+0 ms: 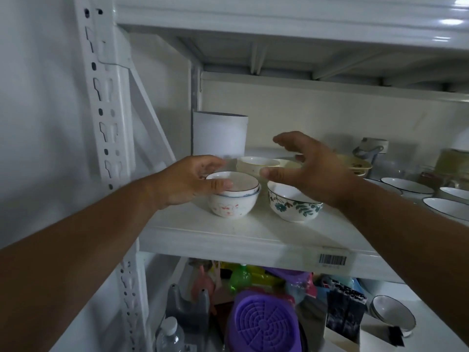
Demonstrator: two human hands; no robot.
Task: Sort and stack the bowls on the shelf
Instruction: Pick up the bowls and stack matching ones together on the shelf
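Two hands reach mid-frame: left hand (189, 182) grasping the stacked bowls (232, 196), right hand (308, 168) spread, released, above the floral bowl (291, 205).

upper left: plain white wall (38, 97) | left of centre: white slotted metal upright (106, 110) | top: glare on upper shelf beam (279, 19)
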